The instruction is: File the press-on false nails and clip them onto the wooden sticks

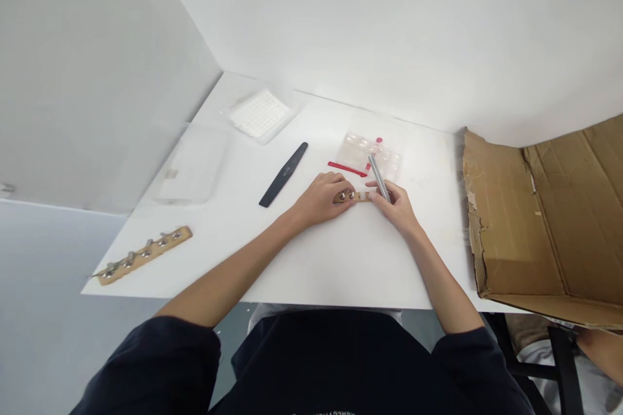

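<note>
My left hand (321,198) presses down on a small tan strip (354,196) with shiny silver studs, its fingers curled over the strip's left end. My right hand (396,204) grips a slim silver tool (378,176) like a pen, with its tip at the strip's right end. Just behind my hands lies a clear plastic blister tray (363,150) with rounded pockets and a thin red stick (346,168).
A black nail file (283,174) lies left of centre on the white table (311,259). A second studded tan strip (145,255) rests near the front left edge. Two clear plastic boxes (260,114), (192,168) sit at back left. An open cardboard box (545,220) stands at right.
</note>
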`<state>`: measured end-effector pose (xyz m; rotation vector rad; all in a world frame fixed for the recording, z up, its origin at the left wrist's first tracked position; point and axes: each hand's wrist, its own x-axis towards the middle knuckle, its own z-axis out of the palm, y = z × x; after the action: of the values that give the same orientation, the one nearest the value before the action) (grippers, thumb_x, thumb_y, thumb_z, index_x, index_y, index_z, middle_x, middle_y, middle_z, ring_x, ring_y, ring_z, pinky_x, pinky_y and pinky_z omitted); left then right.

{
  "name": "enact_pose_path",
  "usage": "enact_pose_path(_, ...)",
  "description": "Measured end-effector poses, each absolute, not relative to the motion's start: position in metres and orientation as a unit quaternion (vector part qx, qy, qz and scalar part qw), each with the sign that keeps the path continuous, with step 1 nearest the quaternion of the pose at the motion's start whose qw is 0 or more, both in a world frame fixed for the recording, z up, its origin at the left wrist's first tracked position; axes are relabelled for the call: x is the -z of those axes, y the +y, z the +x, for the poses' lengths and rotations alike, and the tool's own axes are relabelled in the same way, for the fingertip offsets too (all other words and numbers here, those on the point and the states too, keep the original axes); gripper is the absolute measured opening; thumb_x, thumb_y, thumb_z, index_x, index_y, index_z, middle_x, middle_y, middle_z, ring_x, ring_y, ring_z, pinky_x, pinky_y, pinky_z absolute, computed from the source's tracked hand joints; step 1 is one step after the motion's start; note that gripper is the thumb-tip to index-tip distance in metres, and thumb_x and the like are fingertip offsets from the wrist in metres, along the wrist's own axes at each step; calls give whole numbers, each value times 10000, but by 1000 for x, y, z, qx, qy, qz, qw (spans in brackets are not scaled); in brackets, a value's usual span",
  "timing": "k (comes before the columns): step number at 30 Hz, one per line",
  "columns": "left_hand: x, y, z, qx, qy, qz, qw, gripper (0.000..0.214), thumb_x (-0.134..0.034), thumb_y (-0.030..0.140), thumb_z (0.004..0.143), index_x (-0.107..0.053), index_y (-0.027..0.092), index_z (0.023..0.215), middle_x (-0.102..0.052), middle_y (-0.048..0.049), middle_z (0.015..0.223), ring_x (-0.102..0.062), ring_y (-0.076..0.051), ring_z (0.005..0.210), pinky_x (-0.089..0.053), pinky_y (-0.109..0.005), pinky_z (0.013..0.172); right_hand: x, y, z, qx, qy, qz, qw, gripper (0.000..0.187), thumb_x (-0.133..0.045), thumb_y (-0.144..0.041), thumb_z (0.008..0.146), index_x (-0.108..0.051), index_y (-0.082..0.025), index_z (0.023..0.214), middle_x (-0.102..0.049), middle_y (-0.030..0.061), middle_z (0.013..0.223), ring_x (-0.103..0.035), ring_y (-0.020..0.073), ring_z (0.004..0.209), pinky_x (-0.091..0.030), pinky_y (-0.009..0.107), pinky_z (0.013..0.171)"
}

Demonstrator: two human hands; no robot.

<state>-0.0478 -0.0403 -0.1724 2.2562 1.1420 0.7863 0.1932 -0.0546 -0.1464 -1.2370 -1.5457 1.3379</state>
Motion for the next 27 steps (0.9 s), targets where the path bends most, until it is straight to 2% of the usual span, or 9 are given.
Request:
enact_pose_path(11,172,-40,-48,-293,412,828,243,192,-659,381,944,-729,219,1020,-708,-73,969,-653,-256,934,-496,-452,926,146,-54,193,-517,-604,-488,360,401,-739,-554,921,-738,-212,1131,-524,-26,755,-367,118,579,-295,291,525)
enact_pose_path(16,173,-40,-48,-290,414,828,241,196,-661,395,953,-734,227,1023,-710,-75,977,-654,-253,930,-493,-452,928,148,-54,194,-501,-620,-487,357,396,-740,-544,921,-744,-221,1150,-487,-37,731,-376,126,593,-345,301,564)
enact_pose_path(19,173,-40,-48,-291,415,828,239,208,-664,399,959,-736,223,1044,-709,-75,977,-652,-249,928,-489,-451,937,149,-55,194,-482,-641,-480,356,408,-782,-491,895,-747,-218,1196,-541,-19,776,-457,145,651,-417,316,630)
enact_pose_path(22,173,-40,-47,-289,414,829,242,213,-654,404,965,-736,219,1032,-707,-78,972,-649,-248,922,-488,-456,942,148,-56,192,-449,-670,-476,350,430,-818,-420,864,-747,-229,1242,-669,56,1009,-608,207,851,-495,351,759)
enact_pose_path(24,173,-40,-47,-286,415,829,242,228,-647,415,968,-734,214,1030,-708,-85,981,-650,-251,919,-487,-463,941,148,-56,191,-423,-692,-471,346,428,-823,-375,858,-753,-240,1258,-681,76,1102,-638,241,958,-505,376,834)
enact_pose_path(27,172,-40,-47,-284,414,830,241,248,-641,430,974,-734,209,1039,-716,-95,1004,-657,-256,931,-487,-467,940,149,-57,190,-400,-708,-473,338,404,-799,-359,885,-765,-245,1271,-663,62,1029,-626,240,920,-495,382,827)
